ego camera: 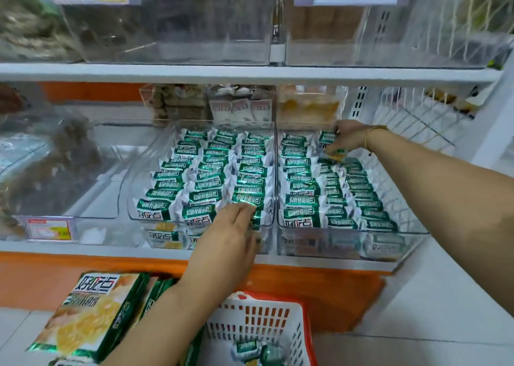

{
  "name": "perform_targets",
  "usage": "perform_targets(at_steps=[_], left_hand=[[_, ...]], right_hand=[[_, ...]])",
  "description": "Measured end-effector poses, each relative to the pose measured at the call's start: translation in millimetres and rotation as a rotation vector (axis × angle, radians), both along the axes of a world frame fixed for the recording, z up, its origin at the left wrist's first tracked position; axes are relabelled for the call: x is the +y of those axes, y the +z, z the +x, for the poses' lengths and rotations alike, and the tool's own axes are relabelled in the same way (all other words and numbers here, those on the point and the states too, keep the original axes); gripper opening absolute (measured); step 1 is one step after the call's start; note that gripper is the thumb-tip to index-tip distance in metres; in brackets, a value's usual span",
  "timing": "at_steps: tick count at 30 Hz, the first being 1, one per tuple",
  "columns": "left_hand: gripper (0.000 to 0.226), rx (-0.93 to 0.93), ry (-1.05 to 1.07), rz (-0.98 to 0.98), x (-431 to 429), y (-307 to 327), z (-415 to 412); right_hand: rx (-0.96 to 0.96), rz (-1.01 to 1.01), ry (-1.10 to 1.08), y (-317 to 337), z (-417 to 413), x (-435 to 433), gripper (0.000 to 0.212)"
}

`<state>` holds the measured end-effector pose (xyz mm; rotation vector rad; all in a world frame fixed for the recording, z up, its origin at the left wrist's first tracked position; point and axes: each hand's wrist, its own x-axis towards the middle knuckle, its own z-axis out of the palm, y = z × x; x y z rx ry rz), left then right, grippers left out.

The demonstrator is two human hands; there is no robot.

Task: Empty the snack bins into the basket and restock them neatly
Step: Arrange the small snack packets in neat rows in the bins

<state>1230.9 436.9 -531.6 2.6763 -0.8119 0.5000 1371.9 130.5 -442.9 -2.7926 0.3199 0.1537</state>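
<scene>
Restocking is looking well along here. The left bin (130, 207) is carrying three tidy rows of green packets (200, 176), and the right bin (411, 231) is filling up the same way, with only its back corner looking unfinished.

The right hand (351, 137) is reaching into that back corner, its fingers curling around one green packet (328, 140), apparently setting it into the row. The left hand (233, 226) is lying flat on the front packets of the left bin, fingers straight and pressed together, seemingly steadying the row.

Down below, the white basket (267, 318) with the red rim is sitting by the person, holding just a few loose packets (247, 349), so by my reading little is left to put back. Green snack boxes (94, 315) are resting just beside it.

Around the work, more clear bins of other snacks (242, 104) are standing behind, and a wire rack (411, 115) is sitting close to the right wrist. The upper shelf (250, 72) is hanging low over the back corner, crowding that reach.
</scene>
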Motion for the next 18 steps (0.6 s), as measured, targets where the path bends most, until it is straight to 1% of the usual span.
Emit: perform_targets(at_steps=[3,4,7,9,12,15,16,17,18], left_hand=[[0.050,-0.007,-0.025,-0.013,2.7,1.3,2.5],[0.050,-0.005,-0.027,-0.015,2.8,1.7,2.3],[0.051,0.029,-0.023,-0.015,3.5,1.5,3.2],[0.052,0.061,-0.003,-0.032,3.7,0.6,3.2],[0.053,0.071,-0.018,-0.040,3.1,2.0,0.1],[0.052,0.079,-0.028,-0.090,3.8,4.5,-6.2],[0.051,0.068,-0.030,-0.106,5.3,5.5,-9.0],[0.049,0.062,-0.033,-0.120,6.9,6.8,-12.6],[0.046,0.066,-0.039,-0.133,8.9,8.0,-16.9]], right_hand=[[0.034,0.030,0.058,-8.1,14.1,-7.9,0.077],[0.026,0.039,0.068,-9.8,16.0,-9.7,0.075],[-0.053,0.089,0.045,-15.2,16.5,-9.8,0.060],[-0.118,0.083,-0.010,-21.5,13.8,-5.1,0.060],[-0.199,0.055,-0.102,-33.8,9.2,3.3,0.069],[-0.221,0.008,-0.144,-35.3,0.5,8.4,0.086],[-0.230,-0.007,-0.160,-32.2,-5.1,10.0,0.088],[-0.245,-0.022,-0.174,-27.6,-12.5,11.6,0.085],[-0.284,-0.035,-0.173,-22.9,-21.6,13.9,0.072]])
